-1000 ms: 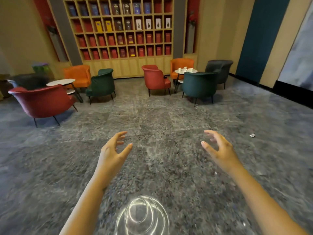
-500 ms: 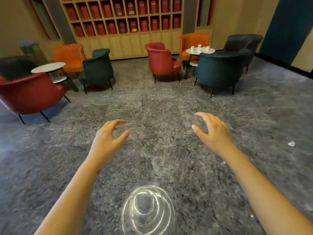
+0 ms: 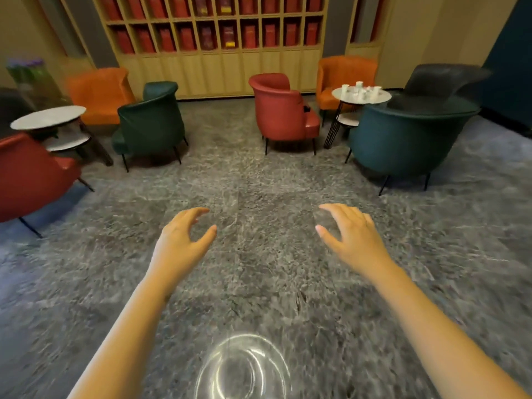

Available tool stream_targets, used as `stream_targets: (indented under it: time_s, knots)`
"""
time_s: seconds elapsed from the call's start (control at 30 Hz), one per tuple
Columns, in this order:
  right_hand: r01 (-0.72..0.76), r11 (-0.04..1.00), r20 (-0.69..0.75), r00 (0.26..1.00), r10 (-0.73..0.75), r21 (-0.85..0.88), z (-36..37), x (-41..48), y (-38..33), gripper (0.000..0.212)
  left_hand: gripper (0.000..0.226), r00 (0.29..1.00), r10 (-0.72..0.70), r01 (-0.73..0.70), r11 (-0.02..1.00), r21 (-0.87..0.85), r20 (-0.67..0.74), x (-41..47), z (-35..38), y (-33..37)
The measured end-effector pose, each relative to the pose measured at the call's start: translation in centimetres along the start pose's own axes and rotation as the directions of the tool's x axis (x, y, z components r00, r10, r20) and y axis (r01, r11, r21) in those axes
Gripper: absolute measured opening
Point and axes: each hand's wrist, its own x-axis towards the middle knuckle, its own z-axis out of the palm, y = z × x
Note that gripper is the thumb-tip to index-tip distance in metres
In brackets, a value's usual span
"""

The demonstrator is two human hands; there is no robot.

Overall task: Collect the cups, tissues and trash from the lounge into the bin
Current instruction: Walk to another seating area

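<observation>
Several white cups [image 3: 360, 87] stand on a small round white table [image 3: 377, 98] at the back right, between the chairs. My left hand [image 3: 181, 240] and my right hand [image 3: 349, 234] hover over the grey floor, fingers loosely curved, holding nothing. Both hands are far from the cups. No bin is in view.
A teal armchair [image 3: 408, 139] stands in front of the cup table, a red chair [image 3: 283, 110] to its left, orange [image 3: 345, 73] and dark grey chairs behind. On the left are a second round table [image 3: 49, 118], a green chair [image 3: 149, 125], a red chair [image 3: 31, 174] and an orange one. Shelving lines the back wall.
The view has moved forward toward the seating; chairs and the cup table look nearer. The scrap on the floor at the right has left the view. Both hands stay empty.
</observation>
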Motion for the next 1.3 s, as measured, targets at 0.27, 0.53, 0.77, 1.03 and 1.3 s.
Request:
stream_targets:
  time_s: [0.27,0.53,0.77,1.03,1.3]
  knots:
    - [-0.078,0.997,-0.047,0.996,0.078,-0.003,2.4,23.5,11.7,0.05,0.042,0.99,0.122,-0.123,0.992,0.017,0.066,27.9,11.2,1.6]
    - [-0.119,0.993,-0.052,0.991,0.12,0.005,6.6,48.5,28.3,0.049,0.043,0.986,0.151,-0.149,0.988,-0.03,0.065,55.1,26.7,2.6]
    - [-0.139,0.99,-0.056,0.989,0.138,-0.01,6.4,69.1,40.3,0.048,0.045,0.978,0.17,-0.167,0.985,-0.034,0.122,77.4,37.0,5.9]
    - [-0.177,0.984,-0.102,0.979,0.174,-0.021,11.0,92.4,53.9,0.047,0.045,0.96,0.247,-0.239,0.968,-0.073,0.136,103.3,49.9,5.5]
    - [-0.228,0.974,-0.103,0.968,0.227,0.007,12.6,114.5,64.5,0.045,0.039,0.949,0.272,-0.251,0.958,-0.137,0.161,128.6,58.6,6.6]
